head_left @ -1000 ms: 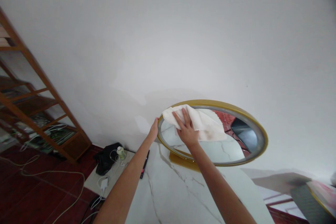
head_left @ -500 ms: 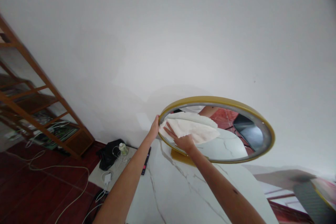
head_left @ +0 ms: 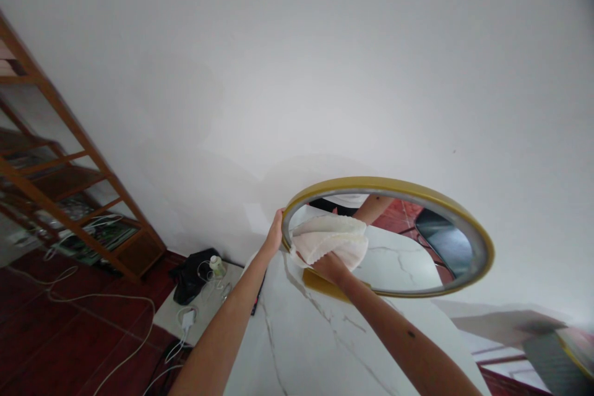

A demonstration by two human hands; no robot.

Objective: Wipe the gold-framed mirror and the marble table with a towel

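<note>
A round mirror (head_left: 482, 247) with a gold frame stands tilted on a gold base (head_left: 320, 285) on the white marbled table (head_left: 320, 352). My left hand (head_left: 275, 236) grips the left edge of the frame; some of its fingers are hidden behind the rim. My right hand (head_left: 328, 267) has a white cloth (head_left: 346, 247) pressed to the lower left of the glass. Folds of the cloth cover most of the right fingers. The glass reflects the cloth, a forearm, the tabletop and a dark chair.
Left of the table, a lower pale surface (head_left: 211, 315) carries a black bag (head_left: 195, 275), a small bottle (head_left: 216, 266) and a white charger (head_left: 187, 320) with cables. A wooden shelf (head_left: 106, 167) leans into view at left. Behind the mirror is a white wall (head_left: 297, 62).
My right hand has slid a little downward along the glass. The cloth, spread wider before, is now bunched and folded over the fingers. My left hand keeps its place on the frame.
</note>
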